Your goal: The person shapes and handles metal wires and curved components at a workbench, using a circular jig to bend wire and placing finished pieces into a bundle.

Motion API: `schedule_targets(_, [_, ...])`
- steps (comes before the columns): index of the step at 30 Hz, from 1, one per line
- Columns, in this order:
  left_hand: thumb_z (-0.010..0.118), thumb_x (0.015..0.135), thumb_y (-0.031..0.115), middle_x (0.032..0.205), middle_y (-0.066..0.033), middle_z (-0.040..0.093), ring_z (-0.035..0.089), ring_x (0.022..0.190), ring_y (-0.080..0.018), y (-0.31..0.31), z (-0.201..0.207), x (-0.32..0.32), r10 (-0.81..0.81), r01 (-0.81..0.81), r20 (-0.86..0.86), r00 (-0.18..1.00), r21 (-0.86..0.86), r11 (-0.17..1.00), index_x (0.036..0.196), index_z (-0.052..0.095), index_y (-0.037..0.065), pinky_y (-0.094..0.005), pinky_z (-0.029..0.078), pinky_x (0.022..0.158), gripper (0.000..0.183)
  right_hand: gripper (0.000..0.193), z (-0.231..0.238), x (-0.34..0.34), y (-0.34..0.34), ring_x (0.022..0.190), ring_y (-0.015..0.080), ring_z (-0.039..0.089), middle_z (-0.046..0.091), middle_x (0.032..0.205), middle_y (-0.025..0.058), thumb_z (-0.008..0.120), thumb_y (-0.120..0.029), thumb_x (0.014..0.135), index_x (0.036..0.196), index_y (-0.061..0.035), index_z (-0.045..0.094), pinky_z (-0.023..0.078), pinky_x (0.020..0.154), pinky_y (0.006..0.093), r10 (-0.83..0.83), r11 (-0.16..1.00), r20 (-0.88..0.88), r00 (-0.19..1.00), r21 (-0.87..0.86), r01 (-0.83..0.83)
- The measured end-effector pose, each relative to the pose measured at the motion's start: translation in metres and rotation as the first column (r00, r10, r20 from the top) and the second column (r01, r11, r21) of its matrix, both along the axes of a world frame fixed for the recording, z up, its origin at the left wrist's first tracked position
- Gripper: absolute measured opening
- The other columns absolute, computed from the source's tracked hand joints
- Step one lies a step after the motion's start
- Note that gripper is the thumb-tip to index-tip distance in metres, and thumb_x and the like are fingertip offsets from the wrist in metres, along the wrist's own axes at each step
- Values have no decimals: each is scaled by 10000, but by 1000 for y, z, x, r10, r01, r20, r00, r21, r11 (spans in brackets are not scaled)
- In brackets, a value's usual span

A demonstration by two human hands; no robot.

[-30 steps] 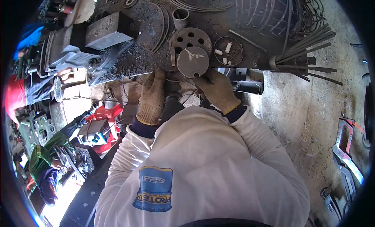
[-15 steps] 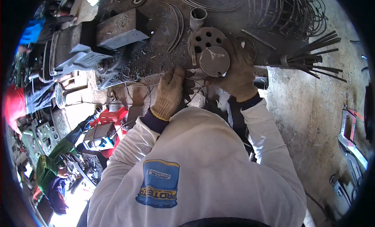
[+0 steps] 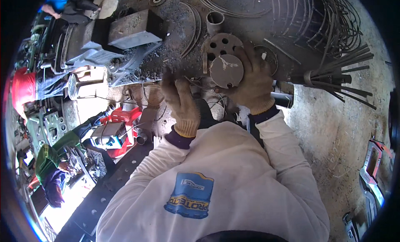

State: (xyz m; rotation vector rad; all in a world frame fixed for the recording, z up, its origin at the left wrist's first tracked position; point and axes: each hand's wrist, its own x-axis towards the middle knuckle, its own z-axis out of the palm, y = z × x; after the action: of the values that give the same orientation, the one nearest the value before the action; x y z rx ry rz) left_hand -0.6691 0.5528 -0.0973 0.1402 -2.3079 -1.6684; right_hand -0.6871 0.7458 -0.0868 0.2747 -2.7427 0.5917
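Observation:
A jig of round metal plates stands at the bench's front edge: a plain metal disc (image 3: 226,71) with a small notch lies in front of a larger plate with holes (image 3: 225,42). My right hand (image 3: 256,85), in a tan knit glove, grips the disc's right side, fingers along its rim and thumb below it. My left hand (image 3: 182,102), gloved alike, is raised left of the disc, apart from it, with its fingers spread. A thin wire (image 3: 200,84) runs between the left fingertips and the disc; whether the left hand touches it is unclear.
Behind the jig stands a short pipe (image 3: 215,21). Bent rods (image 3: 193,29) and wire rings (image 3: 329,17) lie on the dark bench. A bundle of straight rods (image 3: 341,75) juts off its right end. Metal blocks (image 3: 135,29) stand left. Other people (image 3: 52,171) work at far left.
My left hand has moved slightly right and down, and its fingers have spread apart. The right hand stays at the disc. The whole view has shifted a little.

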Motion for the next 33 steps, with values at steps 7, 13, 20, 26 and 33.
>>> schedule_targets(7, [372, 1074, 432, 1412, -307, 483, 519, 1288, -390, 35, -13, -31, 193, -195, -496, 847, 49, 980, 1406, 393, -97, -484, 392, 1107, 625, 1198, 3, -1, 2, 1261, 403, 506, 407, 1494, 206, 910, -619, 481, 1421, -40, 445, 440, 1004, 532, 41, 998, -4, 999, 44, -41])
schedule_targets(13, [331, 1077, 471, 1390, -291, 511, 546, 1256, -356, 30, -23, -51, 221, -159, -379, 898, 190, 969, 1402, 402, -97, -445, 422, 1068, 659, 1179, 2, -6, 2, 1232, 432, 511, 423, 1463, 228, 922, -587, 492, 1413, -35, 434, 411, 1016, 573, 71, 995, -41, 997, 71, -68])
schedule_targets(20, [320, 1086, 430, 1344, -246, 555, 565, 1208, -286, 29, -13, -63, 43, -10, -177, 983, 181, 983, 1420, 428, -83, -403, 438, 1043, 622, 1037, 0, -13, 9, 1300, 403, 417, 439, 1408, 182, 865, -538, 566, 1407, -94, 451, 330, 1034, 630, 171, 985, -20, 985, 33, -170])
schedule_targets(26, [416, 1050, 398, 1084, -266, 681, 677, 981, -362, 22, 14, -86, -10, 25, -137, 991, 107, 994, 1295, 551, -108, -416, 519, 868, 579, 801, 14, -19, 1, 1041, 398, 599, 512, 1271, 219, 826, -520, 632, 1252, -81, 572, 540, 785, 487, 55, 998, 1, 998, -10, -55])
schedule_targets(33, [369, 1055, 406, 1114, -271, 673, 666, 1005, -383, 16, 26, -103, -236, 239, -36, 971, 93, 967, 1289, 575, -76, -418, 507, 889, 574, 809, 10, -20, -3, 991, 420, 624, 551, 1214, 247, 867, -458, 601, 1247, -65, 581, 553, 768, 480, 24, 993, -25, 999, -115, -27])
